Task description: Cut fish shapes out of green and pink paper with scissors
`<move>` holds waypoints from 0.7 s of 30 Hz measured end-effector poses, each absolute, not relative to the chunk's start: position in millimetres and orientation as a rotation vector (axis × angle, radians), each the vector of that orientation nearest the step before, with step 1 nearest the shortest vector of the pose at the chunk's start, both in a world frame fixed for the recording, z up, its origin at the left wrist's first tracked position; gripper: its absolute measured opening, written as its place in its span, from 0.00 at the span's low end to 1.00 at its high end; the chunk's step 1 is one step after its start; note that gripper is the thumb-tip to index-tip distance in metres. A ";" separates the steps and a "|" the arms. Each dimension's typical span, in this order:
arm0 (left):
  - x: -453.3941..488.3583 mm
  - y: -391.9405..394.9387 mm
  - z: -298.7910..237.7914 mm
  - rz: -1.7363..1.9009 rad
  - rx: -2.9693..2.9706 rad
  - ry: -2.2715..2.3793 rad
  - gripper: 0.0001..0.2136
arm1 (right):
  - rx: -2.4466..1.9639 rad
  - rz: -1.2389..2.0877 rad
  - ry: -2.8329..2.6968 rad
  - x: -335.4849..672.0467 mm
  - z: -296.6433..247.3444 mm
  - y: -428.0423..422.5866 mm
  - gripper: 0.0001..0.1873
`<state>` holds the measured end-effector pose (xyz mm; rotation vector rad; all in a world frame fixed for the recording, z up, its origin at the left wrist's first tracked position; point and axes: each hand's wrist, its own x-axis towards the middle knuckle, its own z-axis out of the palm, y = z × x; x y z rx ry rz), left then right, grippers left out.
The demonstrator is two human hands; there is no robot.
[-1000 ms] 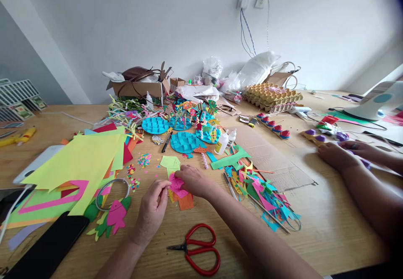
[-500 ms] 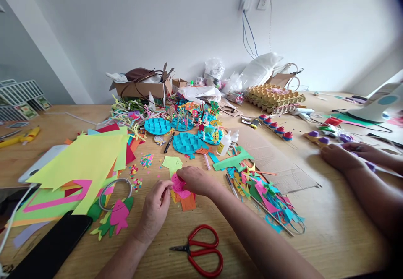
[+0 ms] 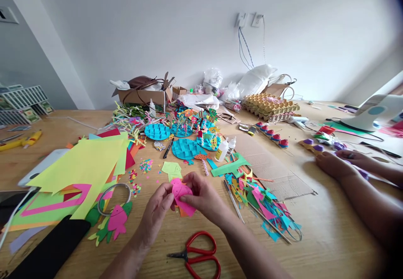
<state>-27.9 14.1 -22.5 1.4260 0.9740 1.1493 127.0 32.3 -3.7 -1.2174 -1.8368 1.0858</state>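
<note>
A piece of pink paper (image 3: 181, 190) with dark drawn lines, like a fish outline, is held up between my two hands. My left hand (image 3: 159, 205) pinches its left edge, while my right hand (image 3: 204, 197) grips the right side with the thumb across the front. Under it, partly hidden, lie orange paper and a yellow-green paper piece (image 3: 171, 168) with drawn lines. Red-handled scissors (image 3: 201, 251) rest on the table close to me. To the left, a pink fish cutout (image 3: 117, 219) lies on green and yellow cutouts beside a roll of tape (image 3: 102, 205).
Coloured paper sheets (image 3: 82, 157) are stacked at left, near a black object (image 3: 53, 245). Paper scraps (image 3: 267, 203) and cardboard (image 3: 267, 165) lie at right. Blue discs (image 3: 185, 148) and glue bottles (image 3: 221, 151) stand ahead. Another person's hands (image 3: 333, 163) work on purple-painted egg-carton cups at far right.
Both hands have lifted the pink paper from the pieces below and brought it nearer, tilted up. The view has tipped slightly upward.
</note>
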 end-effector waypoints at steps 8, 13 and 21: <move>-30.9 8.3 -11.4 1.286 1.157 1.054 0.08 | -1.297 0.989 -1.754 130.8 1.4 4.5 0.07; -38.7 7.3 -8.9 1.317 1.185 1.082 0.09 | -1.642 0.773 -2.395 147.9 -3.7 -31.7 0.09; -28.9 7.9 -2.9 1.289 1.253 1.092 0.09 | -1.833 0.588 -2.718 134.2 -41.3 -49.8 0.12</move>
